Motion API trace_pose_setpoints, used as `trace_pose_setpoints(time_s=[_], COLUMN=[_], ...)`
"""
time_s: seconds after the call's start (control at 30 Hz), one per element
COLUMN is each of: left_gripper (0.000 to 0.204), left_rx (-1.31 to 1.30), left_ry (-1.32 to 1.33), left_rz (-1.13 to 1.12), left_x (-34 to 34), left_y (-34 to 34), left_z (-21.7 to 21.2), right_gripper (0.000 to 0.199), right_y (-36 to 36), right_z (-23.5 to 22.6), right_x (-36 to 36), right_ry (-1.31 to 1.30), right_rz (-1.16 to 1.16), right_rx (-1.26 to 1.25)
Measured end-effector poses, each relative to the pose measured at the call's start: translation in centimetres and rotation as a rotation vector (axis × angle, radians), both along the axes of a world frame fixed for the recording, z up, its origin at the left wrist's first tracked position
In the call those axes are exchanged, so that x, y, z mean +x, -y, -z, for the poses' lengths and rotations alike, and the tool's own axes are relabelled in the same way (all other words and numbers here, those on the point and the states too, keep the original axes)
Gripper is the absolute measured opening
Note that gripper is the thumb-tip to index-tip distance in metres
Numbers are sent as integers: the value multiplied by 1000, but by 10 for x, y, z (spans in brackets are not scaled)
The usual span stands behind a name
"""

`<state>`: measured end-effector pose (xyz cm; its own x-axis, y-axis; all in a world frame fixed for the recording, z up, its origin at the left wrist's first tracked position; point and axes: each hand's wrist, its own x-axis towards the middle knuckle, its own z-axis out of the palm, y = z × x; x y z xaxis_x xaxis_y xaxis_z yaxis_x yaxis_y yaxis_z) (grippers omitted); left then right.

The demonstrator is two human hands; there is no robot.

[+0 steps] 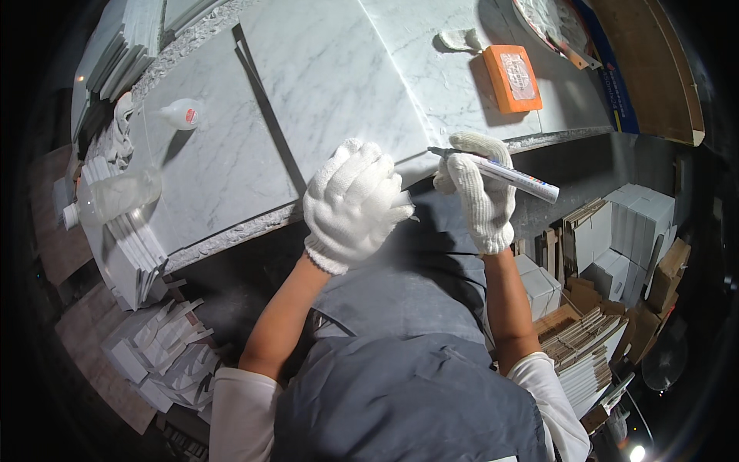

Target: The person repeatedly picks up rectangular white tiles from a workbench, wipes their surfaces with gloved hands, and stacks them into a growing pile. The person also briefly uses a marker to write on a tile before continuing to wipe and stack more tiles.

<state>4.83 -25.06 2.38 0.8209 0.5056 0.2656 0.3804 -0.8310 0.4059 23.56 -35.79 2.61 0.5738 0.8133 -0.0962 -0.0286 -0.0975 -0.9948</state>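
Note:
White knitted gloves cover both of my hands. My right hand (485, 189) grips a white marker pen (523, 182), its dark tip pointing left over the near edge of the marble slab (339, 85). Beside it, my left hand (350, 202) is closed, back upward, at the slab's near edge. A small pale piece (403, 203) pokes out at its right side, too hidden to name. Past my right hand, an orange block (512, 78) with a pale label lies on the slab.
At left are a small white squeeze bottle (182, 114), a larger clear bottle (123, 196) and stacked tiles (127, 246). A dark strip (269, 115) crosses the marble. A round tub (550, 23) stands far right, near a cardboard box (650, 69). White boxes (631, 231) are stacked below right.

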Motion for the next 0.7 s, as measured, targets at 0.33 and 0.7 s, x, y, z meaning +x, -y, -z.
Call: trace_pose_setpoints(time_s=[0.33,0.7], left_gripper=[26,27], left_rx=[216,186], left_ry=[211,194], left_rz=[-78,-61], left_x=[3,3], left_y=[4,3], left_z=[11,8], right_gripper=[35,33], right_y=[-10,-11], right_z=[24,23], right_x=[3,4], right_ry=[712,690], right_rz=[-80,-158], right_rx=[109,77])
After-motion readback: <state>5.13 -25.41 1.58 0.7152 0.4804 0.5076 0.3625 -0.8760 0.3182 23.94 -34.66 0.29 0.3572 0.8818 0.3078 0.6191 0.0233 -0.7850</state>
